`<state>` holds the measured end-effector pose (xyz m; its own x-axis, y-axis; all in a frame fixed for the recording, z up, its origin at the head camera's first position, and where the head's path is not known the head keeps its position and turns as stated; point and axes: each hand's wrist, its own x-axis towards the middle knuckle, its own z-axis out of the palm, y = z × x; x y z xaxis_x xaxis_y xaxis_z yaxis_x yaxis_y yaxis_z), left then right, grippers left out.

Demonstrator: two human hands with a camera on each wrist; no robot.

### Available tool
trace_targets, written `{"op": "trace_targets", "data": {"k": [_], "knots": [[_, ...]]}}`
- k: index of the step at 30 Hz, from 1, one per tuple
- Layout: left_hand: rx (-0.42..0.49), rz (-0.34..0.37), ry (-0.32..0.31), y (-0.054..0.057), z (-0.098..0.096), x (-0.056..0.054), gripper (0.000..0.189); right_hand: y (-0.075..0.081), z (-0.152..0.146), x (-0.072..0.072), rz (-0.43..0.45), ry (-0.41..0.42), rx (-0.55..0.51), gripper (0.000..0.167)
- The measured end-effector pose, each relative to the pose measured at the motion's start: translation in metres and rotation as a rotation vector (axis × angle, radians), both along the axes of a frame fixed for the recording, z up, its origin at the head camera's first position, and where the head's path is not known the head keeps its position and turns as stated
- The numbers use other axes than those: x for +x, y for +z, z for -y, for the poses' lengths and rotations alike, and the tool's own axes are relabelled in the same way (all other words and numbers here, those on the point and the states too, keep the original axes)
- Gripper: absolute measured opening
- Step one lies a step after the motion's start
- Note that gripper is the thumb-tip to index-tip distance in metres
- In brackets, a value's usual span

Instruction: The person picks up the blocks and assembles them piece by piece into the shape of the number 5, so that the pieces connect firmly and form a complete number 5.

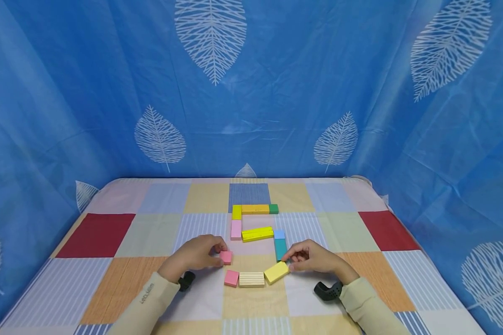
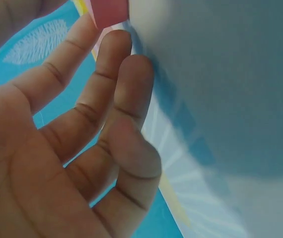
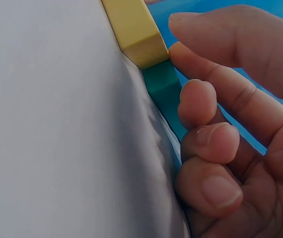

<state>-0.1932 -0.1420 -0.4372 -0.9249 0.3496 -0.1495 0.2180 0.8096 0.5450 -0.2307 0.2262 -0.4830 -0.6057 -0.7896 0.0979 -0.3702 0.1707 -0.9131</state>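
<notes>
My left hand (image 1: 199, 252) pinches a small pink block (image 1: 226, 257) between thumb and index finger, low over the cloth. In the left wrist view that pink block (image 2: 110, 12) shows only in part at the top edge; the other fingers hold nothing. My right hand (image 1: 314, 257) is beside a tilted yellow block (image 1: 276, 272). The right wrist view has the index fingertip at the corner of the yellow block (image 3: 136, 32), the thumb apart from it and the other fingers curled loosely. A teal block (image 1: 280, 250) lies just beyond, below a light blue block (image 1: 279, 234).
A striped cream block (image 1: 251, 279) and another pink block (image 1: 231, 278) lie nearest me. Farther back are bright yellow sticks (image 1: 257, 234), a light pink block (image 1: 236, 230), a yellow-green block (image 1: 236, 212), an orange block (image 1: 255, 209) and a green block (image 1: 273, 209). Blue curtains (image 1: 251, 116) enclose the patchwork-covered table (image 1: 142, 232).
</notes>
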Motion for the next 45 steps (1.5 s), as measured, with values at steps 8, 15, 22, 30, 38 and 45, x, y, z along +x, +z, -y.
{"op": "trace_targets", "data": {"k": [8, 15, 22, 30, 38, 45], "knots": [[0.013, 0.014, 0.002, 0.007, 0.008, 0.0, 0.025, 0.003, 0.0, 0.0, 0.017, 0.003, -0.007, 0.023], [0.042, 0.03, -0.033, 0.011, 0.011, 0.001, 0.027, 0.001, 0.001, 0.0, 0.015, 0.016, -0.017, 0.023], [0.067, 0.041, -0.118, 0.013, 0.015, 0.0, 0.026, -0.001, 0.0, 0.0, 0.017, 0.015, -0.02, 0.023], [0.07, 0.048, -0.157, 0.01, 0.015, -0.002, 0.027, -0.001, 0.0, -0.001, 0.017, 0.015, -0.021, 0.022], [0.069, 0.056, -0.19, 0.009, 0.014, -0.004, 0.028, -0.002, 0.0, -0.001, 0.019, 0.013, -0.022, 0.022], [0.079, 0.051, -0.221, 0.009, 0.013, -0.003, 0.027, 0.0, 0.0, -0.001, 0.024, 0.018, -0.027, 0.022]]}}
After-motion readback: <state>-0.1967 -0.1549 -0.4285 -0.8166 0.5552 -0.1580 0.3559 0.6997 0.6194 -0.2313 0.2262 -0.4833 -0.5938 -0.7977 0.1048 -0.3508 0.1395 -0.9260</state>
